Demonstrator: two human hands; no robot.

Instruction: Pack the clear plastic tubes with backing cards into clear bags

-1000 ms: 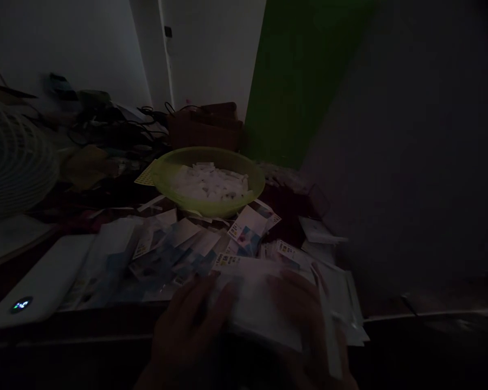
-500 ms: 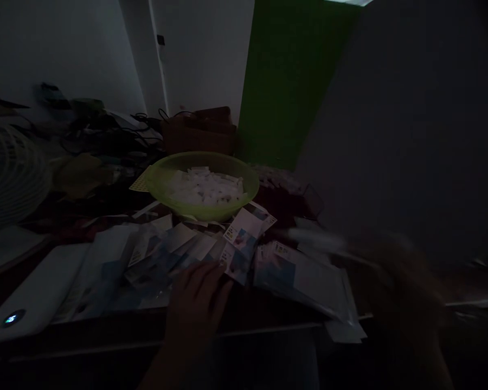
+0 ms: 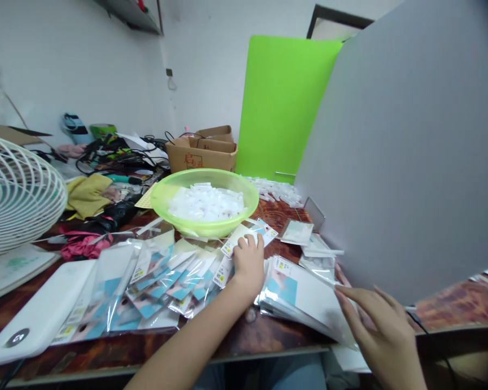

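My left hand (image 3: pixel 249 262) lies on a spread of clear plastic packets (image 3: pixel 162 273) with blue and white cards, its fingers curled over one packet just below a green bowl (image 3: pixel 205 201) full of small white pieces. My right hand (image 3: pixel 380 325) rests with fingers stretched out on the right edge of a neat stack of packets (image 3: pixel 303 290) at the table's front.
A large grey board (image 3: pixel 410 146) stands at the right, a green panel (image 3: pixel 282 103) behind it. A white fan (image 3: pixel 18 192) and a white device (image 3: pixel 40 314) sit at the left. Cardboard boxes (image 3: pixel 201 151), cables and cloths clutter the back.
The picture has turned from very dark to bright. My left hand has moved forward onto the spread packets. My right hand has come back from the right to the stack's edge.
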